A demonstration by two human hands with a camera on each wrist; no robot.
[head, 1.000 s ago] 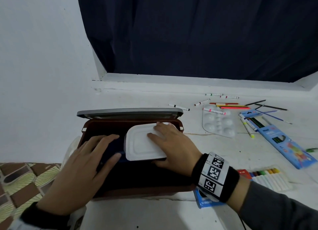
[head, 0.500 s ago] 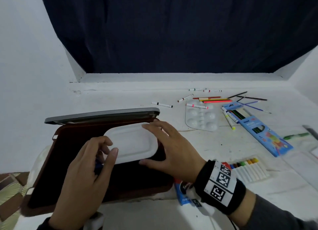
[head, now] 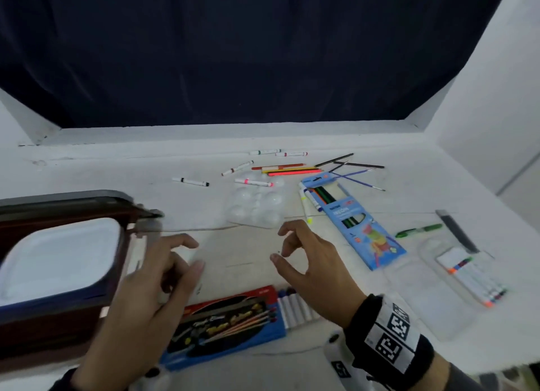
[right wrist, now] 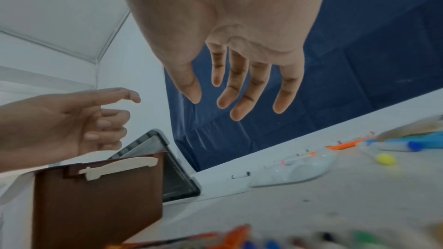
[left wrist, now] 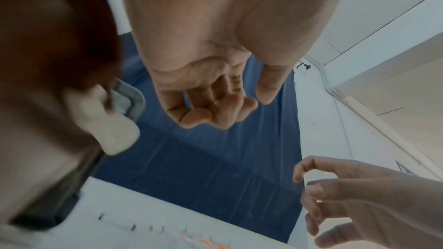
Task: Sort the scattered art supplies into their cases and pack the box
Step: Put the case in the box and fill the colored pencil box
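The brown box (head: pixel 58 329) stands open at the left, its grey lid (head: pixel 73 199) raised behind it. A white lidded case (head: pixel 58 256) lies inside it. My left hand (head: pixel 195 254) hovers just right of the box, fingers loosely curled, holding nothing. My right hand (head: pixel 279 244) hovers over bare table near the clear paint palette (head: pixel 257 208), fingers relaxed and empty. In the left wrist view the left hand (left wrist: pixel 239 107) is empty beside the box latch (left wrist: pixel 112 132). The right wrist view shows the right hand (right wrist: pixel 208 97) with fingers spread.
A blue and red pencil pack (head: pixel 228 326) and white pastels (head: pixel 295 306) lie below my hands. A blue coloured-pencil box (head: pixel 353 224) sits to the right. Loose markers (head: pixel 190 181), pencils (head: pixel 289 169) and brushes (head: pixel 356 180) are scattered behind. A clear marker case (head: pixel 473 276) and green marker (head: pixel 418 230) lie far right.
Both hands have let go of the white case, which stays in the box, and moved right over the table. The view has swung right.
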